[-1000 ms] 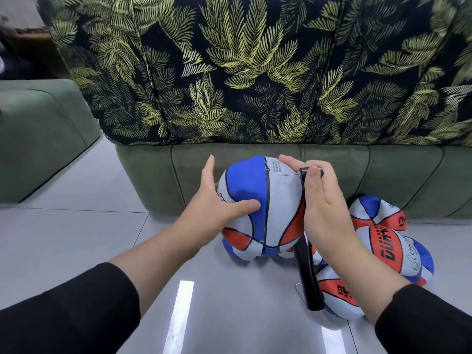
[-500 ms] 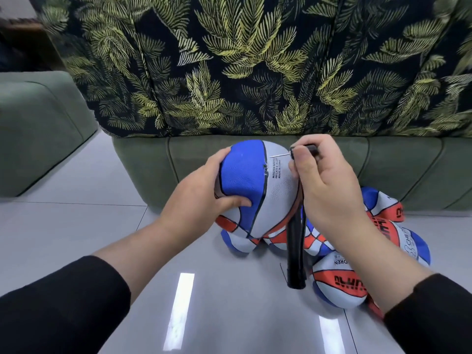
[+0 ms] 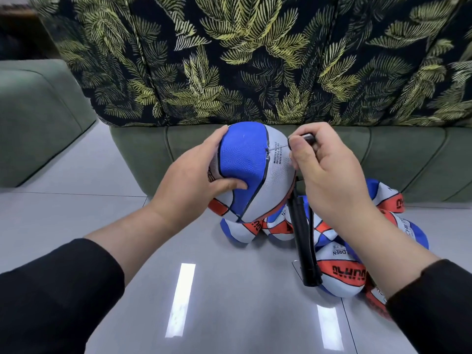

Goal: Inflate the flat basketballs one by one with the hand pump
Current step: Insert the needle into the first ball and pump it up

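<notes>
Head view. The left hand grips the basketball from its left side, fingers spread over the top edge and the thumb pressed into the blue panel, which dents under it; the ball is plainly underfilled. The ball is held in the air in front of the sofa base, above the floor.

The right hand is clamped on the head of the hand pump, fingers curled round it and the thumb along its near side. The black pump barrel hangs down from the hand, in front of the pile of flat basketballs lying on the floor against the sofa.

Change noted: over the last second the ball has been turned so that the panel seam and its printed text face the pump side, and the left thumb has shifted lower on the blue panel. The needle, earlier clear of the ball near its upper right, now lies with its tip at the seam beside the print, where the valve appears to sit. Whether the tip has entered cannot be told.

Judgement: the step in hand is seating the needle. Pumping has not begun. The needle is thin and approaches at a shallow angle; a slip along the rubber or a bend is the risk. The left hand's hold must steady the ball against the push.
</notes>
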A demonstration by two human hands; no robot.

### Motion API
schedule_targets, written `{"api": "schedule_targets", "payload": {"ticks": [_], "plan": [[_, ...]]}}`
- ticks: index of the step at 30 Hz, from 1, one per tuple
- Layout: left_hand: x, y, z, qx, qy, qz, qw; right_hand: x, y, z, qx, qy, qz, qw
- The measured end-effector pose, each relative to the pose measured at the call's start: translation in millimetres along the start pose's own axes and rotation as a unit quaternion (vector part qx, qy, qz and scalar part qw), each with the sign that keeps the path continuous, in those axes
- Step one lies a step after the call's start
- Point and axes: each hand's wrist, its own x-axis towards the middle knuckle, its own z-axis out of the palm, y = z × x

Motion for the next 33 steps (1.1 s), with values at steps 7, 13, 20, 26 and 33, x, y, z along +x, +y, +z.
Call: {"api": "schedule_targets", "payload": {"ticks": [7,13,20,26,33], "plan": [[1.0,-1.2,0.2,-0.089,0.017,-0.027,0.996,1.2,1.1,0.2,-0.003,0.002,0.014,1.000],[-2.8,-1.8,4.1,-0.147,0.021,-0.058,0.987,4.3,6.5,2.9,0.012,-0.018,0.041,0.999],[-3.8,-4.6,2.2,-0.065,0.040,0.022,0.997,4.5,0.2,5.3,-0.014,-0.042,0.031,0.999],[1.4,-1.2,3.0,0.022,0.078,0.107,0.991,1.7,1.0,7.9,-0.037,-0.066,0.043,0.996],[-0.6,0.0,13.6,0.086,0.089,0.167,0.978,-5.8,14.8,22.0,-0.077,-0.121,0.090,0.986]]}}
